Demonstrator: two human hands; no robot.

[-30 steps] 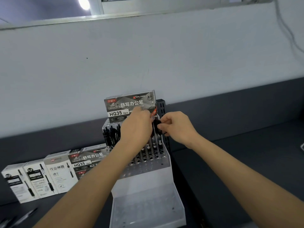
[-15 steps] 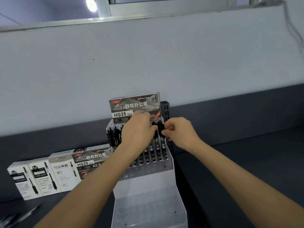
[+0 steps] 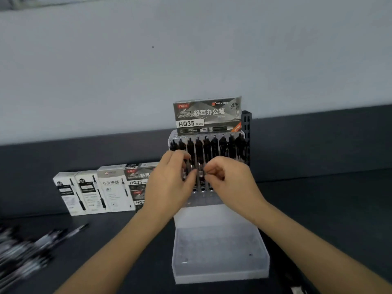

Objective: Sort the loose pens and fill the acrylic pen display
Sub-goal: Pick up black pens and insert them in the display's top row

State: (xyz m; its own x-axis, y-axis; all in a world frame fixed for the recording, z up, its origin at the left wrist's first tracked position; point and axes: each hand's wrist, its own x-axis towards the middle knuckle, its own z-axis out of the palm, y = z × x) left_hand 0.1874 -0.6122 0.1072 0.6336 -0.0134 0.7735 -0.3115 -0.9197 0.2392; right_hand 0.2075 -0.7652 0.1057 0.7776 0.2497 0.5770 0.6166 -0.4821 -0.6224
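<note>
The clear acrylic pen display (image 3: pixel 220 251) stands on the dark counter in front of me. Its back tier holds a row of black pens (image 3: pixel 214 145), and its low front tray is bare. My left hand (image 3: pixel 169 185) and my right hand (image 3: pixel 231 183) are both in front of the middle tier, thumbs facing each other. One upright pen (image 3: pixel 200 174) stands between the two thumb tips. My right fingers are curled in with nothing visible in them. My left fingers curl around pens at the display's left side; blur hides any grip. Loose pens (image 3: pixel 23 251) lie in a blurred pile at lower left.
A grey HQ35 pen box (image 3: pixel 207 115) stands on top of the display, with a black perforated rack (image 3: pixel 247 128) behind it. A row of white and grey pen boxes (image 3: pixel 95 192) stands left of the display along the wall. Dark counter (image 3: pixel 328 209) extends right.
Both hands have dropped from the top row of pens to the middle tier. The view has tilted down, bringing the loose pen pile into sight at lower left.
</note>
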